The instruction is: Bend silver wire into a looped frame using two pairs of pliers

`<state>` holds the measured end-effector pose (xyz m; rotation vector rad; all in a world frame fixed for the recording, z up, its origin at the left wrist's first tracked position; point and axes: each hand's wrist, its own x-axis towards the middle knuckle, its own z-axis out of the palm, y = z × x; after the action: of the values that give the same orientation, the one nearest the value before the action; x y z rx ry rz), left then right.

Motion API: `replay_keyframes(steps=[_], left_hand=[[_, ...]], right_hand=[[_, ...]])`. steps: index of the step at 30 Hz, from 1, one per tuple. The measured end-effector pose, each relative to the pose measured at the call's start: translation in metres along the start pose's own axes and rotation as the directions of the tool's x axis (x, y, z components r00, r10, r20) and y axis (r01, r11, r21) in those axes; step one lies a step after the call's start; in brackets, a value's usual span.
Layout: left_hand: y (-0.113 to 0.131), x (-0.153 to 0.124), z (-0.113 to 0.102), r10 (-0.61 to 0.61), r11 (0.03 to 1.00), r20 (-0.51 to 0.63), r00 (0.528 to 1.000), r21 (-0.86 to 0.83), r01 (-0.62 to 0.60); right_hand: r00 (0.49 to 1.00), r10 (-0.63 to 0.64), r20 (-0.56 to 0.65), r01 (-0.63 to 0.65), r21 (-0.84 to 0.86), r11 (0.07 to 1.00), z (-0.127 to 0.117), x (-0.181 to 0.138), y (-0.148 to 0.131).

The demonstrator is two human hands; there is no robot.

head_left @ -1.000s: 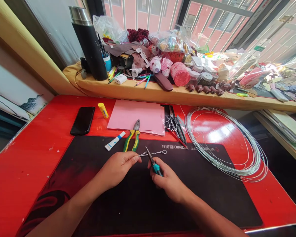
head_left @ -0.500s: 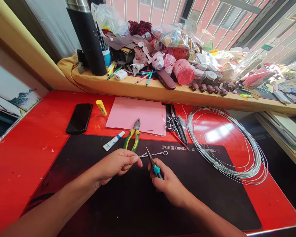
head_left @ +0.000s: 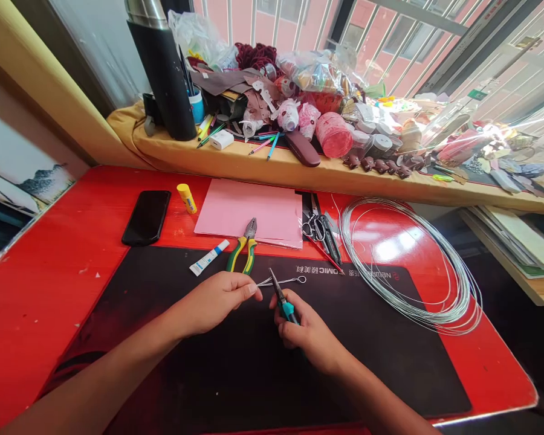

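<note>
The short wire piece (head_left: 292, 280) lies almost level above the black mat (head_left: 236, 362), near the middle of the view. Its long axis runs from 9 to 3 o'clock, and a small closed loop at the far end points to 3 o'clock. Its 9 o'clock end is pinched in the left hand (head_left: 217, 299) and hidden behind the fingertips.

The needle-nose pliers (head_left: 278, 293) cross the wire with the nose aimed at about 11 o'clock. The right hand (head_left: 310, 338) is clenched round the teal handles and covers most of them. Whether the nose actually bites the wire is too fine to make out.

At 12 o'clock from the hands, green-and-yellow pliers (head_left: 243, 248) lie nose-up against a pink sheet (head_left: 254, 208), and a white tube (head_left: 208, 258) sits just beside them at 9 o'clock. A phone (head_left: 146, 216) and a yellow glue stick (head_left: 187, 198) lie at 10 o'clock, and scissors (head_left: 317, 228) at 1 o'clock. A large wire coil (head_left: 453, 290) lies at 3 o'clock, half on the mat.

The surface (head_left: 36, 290) is glossy red. Beyond it, a yellow-covered windowsill (head_left: 299, 172) holds a black flask (head_left: 161, 69) and a heap of bags, pens and small pots, too jumbled to sort out. Barred windows stand behind.
</note>
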<state>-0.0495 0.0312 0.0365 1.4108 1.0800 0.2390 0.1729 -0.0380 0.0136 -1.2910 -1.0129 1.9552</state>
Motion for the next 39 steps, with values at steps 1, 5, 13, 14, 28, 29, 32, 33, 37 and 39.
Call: replay_keyframes(steps=[1,5,13,14,28,29,32,33,37,39], left_hand=[[-0.001,-0.002,0.001,0.019,1.0,-0.011,1.0,0.019,-0.019],[-0.002,-0.009,0.005,0.065,0.994,-0.09,0.994,0.093,-0.057],[-0.008,-0.019,0.013,0.097,0.983,-0.215,0.972,0.174,-0.06],[-0.01,-0.02,0.013,0.099,0.986,-0.24,0.966,0.153,-0.063],[-0.012,-0.009,0.047,0.013,0.845,-0.07,0.997,-0.532,-0.049],[-0.012,-0.008,0.049,0.011,0.85,-0.078,0.997,-0.524,-0.051],[-0.011,-0.008,0.052,0.047,0.87,-0.159,0.986,-0.479,-0.119],[-0.011,-0.009,0.052,0.071,0.875,-0.189,0.979,-0.459,-0.152],[-0.011,-0.011,0.052,0.124,0.909,-0.272,0.954,-0.354,-0.219],[-0.012,-0.012,0.051,0.103,0.925,-0.278,0.955,-0.325,-0.194]], right_hand=[[1.0,-0.01,-0.004,0.01,-0.003,1.0,0.0,-0.001,0.0],[0.999,-0.034,0.007,0.034,-0.01,0.999,0.002,-0.003,0.004],[0.998,-0.05,0.05,0.049,0.023,0.999,-0.002,-0.007,0.006],[0.997,-0.054,0.051,0.051,0.045,0.998,-0.002,-0.009,0.006],[0.957,-0.088,0.276,-0.042,0.432,0.901,0.013,-0.021,0.013],[0.954,-0.095,0.284,-0.04,0.435,0.9,0.014,-0.021,0.013],[0.951,-0.115,0.286,-0.012,0.409,0.912,0.015,-0.02,0.011],[0.953,-0.121,0.279,0.006,0.382,0.924,0.015,-0.019,0.01],[0.96,-0.136,0.243,0.078,0.233,0.969,0.015,-0.019,0.005],[0.962,-0.134,0.238,0.086,0.202,0.976,0.016,-0.019,0.005]])
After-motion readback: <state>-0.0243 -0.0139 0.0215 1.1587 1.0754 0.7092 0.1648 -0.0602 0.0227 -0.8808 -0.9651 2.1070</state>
